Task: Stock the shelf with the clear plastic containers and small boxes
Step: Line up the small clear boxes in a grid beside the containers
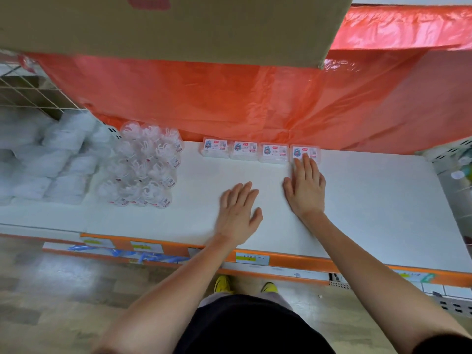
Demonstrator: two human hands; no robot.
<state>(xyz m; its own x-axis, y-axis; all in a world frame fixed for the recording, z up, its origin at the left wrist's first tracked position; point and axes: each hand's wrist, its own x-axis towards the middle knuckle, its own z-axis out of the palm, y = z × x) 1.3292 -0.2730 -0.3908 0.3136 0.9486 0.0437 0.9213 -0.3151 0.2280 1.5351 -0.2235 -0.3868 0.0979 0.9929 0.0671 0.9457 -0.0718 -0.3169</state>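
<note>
Several small clear boxes with pink and white labels stand in a row at the back of the white shelf (357,200), against the red plastic sheet. My right hand (306,187) lies flat with straight fingers, and its fingertips touch the rightmost box (309,151). The other boxes of the row, among them the leftmost box (215,147), stand to its left. My left hand (238,215) rests open and flat on the bare shelf in front of the row. A cluster of clear plastic containers (145,167) fills the shelf to the left.
A red plastic sheet (229,98) hangs behind the shelf. A cardboard box (178,24) overhangs at the top. White wrapped packs (46,162) lie at the far left under a wire grid. The shelf's orange front edge (293,261) carries price tags.
</note>
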